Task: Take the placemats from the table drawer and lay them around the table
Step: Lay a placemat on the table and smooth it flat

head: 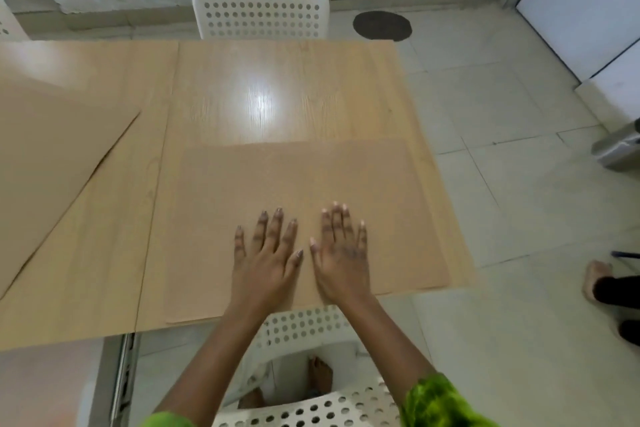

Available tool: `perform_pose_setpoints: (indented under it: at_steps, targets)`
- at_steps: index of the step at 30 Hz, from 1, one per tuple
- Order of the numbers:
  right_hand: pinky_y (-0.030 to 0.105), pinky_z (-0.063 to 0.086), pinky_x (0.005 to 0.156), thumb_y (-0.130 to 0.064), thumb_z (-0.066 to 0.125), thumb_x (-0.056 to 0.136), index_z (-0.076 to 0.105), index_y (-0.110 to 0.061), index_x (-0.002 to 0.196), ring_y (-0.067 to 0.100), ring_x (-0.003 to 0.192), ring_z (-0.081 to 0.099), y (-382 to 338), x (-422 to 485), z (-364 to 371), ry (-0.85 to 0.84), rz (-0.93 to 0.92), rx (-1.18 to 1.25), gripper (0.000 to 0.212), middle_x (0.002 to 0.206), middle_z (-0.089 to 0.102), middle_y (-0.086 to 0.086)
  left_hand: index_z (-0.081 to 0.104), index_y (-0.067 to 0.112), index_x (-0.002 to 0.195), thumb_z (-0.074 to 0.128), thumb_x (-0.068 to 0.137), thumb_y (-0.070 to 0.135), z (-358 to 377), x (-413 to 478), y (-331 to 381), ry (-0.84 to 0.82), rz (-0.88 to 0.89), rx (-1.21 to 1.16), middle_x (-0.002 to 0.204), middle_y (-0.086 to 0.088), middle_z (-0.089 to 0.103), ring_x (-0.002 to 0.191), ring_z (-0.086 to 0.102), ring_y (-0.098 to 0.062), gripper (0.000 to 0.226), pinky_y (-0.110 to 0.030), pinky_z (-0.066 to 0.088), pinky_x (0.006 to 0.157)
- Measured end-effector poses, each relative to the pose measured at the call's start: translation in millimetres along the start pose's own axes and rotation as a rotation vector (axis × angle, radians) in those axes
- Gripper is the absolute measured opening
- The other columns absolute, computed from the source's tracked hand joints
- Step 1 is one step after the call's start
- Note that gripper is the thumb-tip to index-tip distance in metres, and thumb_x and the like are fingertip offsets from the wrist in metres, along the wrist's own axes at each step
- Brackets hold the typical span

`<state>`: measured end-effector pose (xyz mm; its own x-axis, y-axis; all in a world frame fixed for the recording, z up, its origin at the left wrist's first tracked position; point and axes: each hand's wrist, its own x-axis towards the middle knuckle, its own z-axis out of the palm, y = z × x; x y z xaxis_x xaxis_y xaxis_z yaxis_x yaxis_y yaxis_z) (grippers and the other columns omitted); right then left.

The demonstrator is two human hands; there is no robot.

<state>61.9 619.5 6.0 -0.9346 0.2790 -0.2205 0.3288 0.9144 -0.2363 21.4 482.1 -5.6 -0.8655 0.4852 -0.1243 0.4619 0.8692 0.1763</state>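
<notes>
The left hand (268, 260) and right hand (341, 258) lie flat side by side, fingers spread, palms down on a tan placemat (301, 184); neither grips anything. This placemat lies square at the near edge of the wooden table (277, 94). A second placemat (55, 149) lies skewed at the left. A white perforated chair (260, 10) stands at the far edge.

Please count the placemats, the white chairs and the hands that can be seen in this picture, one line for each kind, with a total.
Placemats: 2, one under both hands, one at the left edge
White perforated chairs: 2, far side, near side
Hands: 2, left hand, right hand
Total: 6
</notes>
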Motion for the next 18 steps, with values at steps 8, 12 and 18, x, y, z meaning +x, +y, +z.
perform_pose_setpoints:
  at_steps: [8, 12, 18]
  targets:
    - [0.044, -0.010, 0.115, -0.056, -0.009, 0.082, -0.007, -0.020, 0.150, 0.017, 0.147, -0.010, 85.1, -0.9, -12.5, 0.062, 0.204, -0.048, 0.076, 0.159, -0.010, 0.001, -0.002, 0.037, 0.148, 0.006, 0.091, 0.060, -14.9, -5.0, -47.0, 0.052, -0.120, 0.027, 0.158, 0.006, -0.010, 0.146, -0.012, -0.015, 0.062, -0.046, -0.006, 0.117]
    - [0.047, -0.005, 0.116, -0.049, 0.010, 0.096, -0.003, -0.020, 0.150, 0.017, 0.147, -0.007, 98.1, 0.4, -19.4, 0.044, 0.227, -0.043, 0.063, 0.160, -0.007, 0.002, -0.001, 0.037, 0.148, 0.003, 0.089, 0.061, -19.4, -5.4, -56.9, 0.031, -0.135, 0.025, 0.158, 0.005, -0.010, 0.146, -0.012, -0.016, 0.064, -0.045, -0.007, 0.117]
    - [0.040, -0.005, 0.118, -0.038, 0.022, 0.099, 0.002, -0.019, 0.151, 0.017, 0.148, -0.005, 47.0, -6.1, -33.0, 0.036, 0.146, 0.130, 0.058, 0.160, -0.003, 0.004, 0.003, 0.026, 0.150, -0.006, 0.080, 0.059, -35.4, -9.5, -57.0, -0.024, -0.187, -0.045, 0.159, 0.004, -0.004, 0.146, -0.009, -0.014, 0.078, -0.045, -0.006, 0.117]
